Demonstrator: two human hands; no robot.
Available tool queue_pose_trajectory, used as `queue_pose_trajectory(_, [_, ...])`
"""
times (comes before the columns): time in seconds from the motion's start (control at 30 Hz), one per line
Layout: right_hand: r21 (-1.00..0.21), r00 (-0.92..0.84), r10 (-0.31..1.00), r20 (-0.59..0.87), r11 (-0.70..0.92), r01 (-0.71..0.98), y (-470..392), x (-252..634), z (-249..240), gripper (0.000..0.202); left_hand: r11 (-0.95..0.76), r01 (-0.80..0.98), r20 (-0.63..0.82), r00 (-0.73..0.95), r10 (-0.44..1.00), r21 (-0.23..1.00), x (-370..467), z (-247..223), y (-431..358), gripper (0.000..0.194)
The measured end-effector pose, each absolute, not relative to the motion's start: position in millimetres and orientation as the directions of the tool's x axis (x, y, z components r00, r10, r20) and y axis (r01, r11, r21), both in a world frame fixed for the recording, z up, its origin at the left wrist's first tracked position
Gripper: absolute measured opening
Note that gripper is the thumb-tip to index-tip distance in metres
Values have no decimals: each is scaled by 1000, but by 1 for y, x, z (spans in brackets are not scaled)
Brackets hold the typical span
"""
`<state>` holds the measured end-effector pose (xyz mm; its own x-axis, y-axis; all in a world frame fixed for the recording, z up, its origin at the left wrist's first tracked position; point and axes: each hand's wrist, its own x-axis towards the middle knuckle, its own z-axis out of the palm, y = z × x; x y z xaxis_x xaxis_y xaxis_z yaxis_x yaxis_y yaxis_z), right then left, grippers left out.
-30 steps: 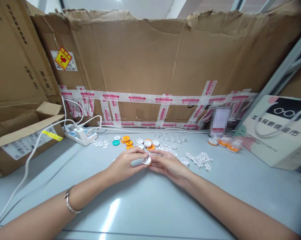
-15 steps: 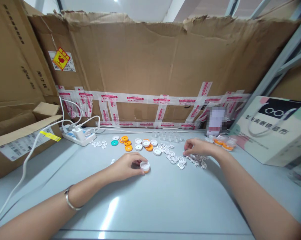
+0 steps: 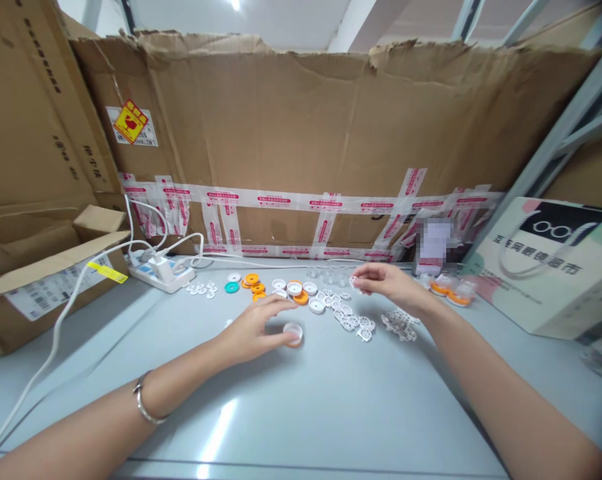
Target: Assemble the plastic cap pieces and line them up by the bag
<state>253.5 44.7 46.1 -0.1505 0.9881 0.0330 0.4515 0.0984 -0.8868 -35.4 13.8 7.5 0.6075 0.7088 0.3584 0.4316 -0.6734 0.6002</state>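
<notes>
My left hand [image 3: 253,330] is open beside a small round white-and-orange plastic piece [image 3: 293,333] standing on the table. Its thumb lies at the piece's near side, with the fingers lifted apart above it. My right hand [image 3: 383,283] is raised over the table and pinches a small white openwork plastic part [image 3: 355,283]. Loose white openwork parts lie in one group [image 3: 348,319] left of that hand and in another pile [image 3: 399,325] below it. Behind my left hand sit white rings [image 3: 316,305], orange discs [image 3: 251,279] and a teal disc [image 3: 231,287].
Clear cups [image 3: 325,275] stand at the back, near orange-based clear pieces [image 3: 459,293]. A power strip [image 3: 168,277] with white cables and an open carton [image 3: 51,287] are at left. A paper bag [image 3: 541,267] stands at right. Taped cardboard [image 3: 291,127] walls the back.
My right hand has lifted from the pile and moved left, now with a white openwork part. My left fingers have opened off the round white-and-orange piece.
</notes>
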Motion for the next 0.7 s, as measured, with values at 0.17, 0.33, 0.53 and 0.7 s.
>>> queue_pose_trajectory(0.17, [-995,-280,955,95,101,6,21,193,40,34,-777,358,602,493,628,517,-34,12,9,42])
queue_pose_trajectory(0.33, [-988,-347,935,73,21,-153,3,155,29,26,-838,296,697,464,546,459,-30,13,2,45])
queue_pose_trajectory(0.53, [-946,-350,935,-56,-161,-280,-2,148,20,26,-858,299,743,430,512,418,-29,12,2,34])
queue_pose_trajectory(0.7, [-855,-388,916,-100,-279,-438,-6,140,11,32,-844,322,749,397,531,429,-29,12,4,35])
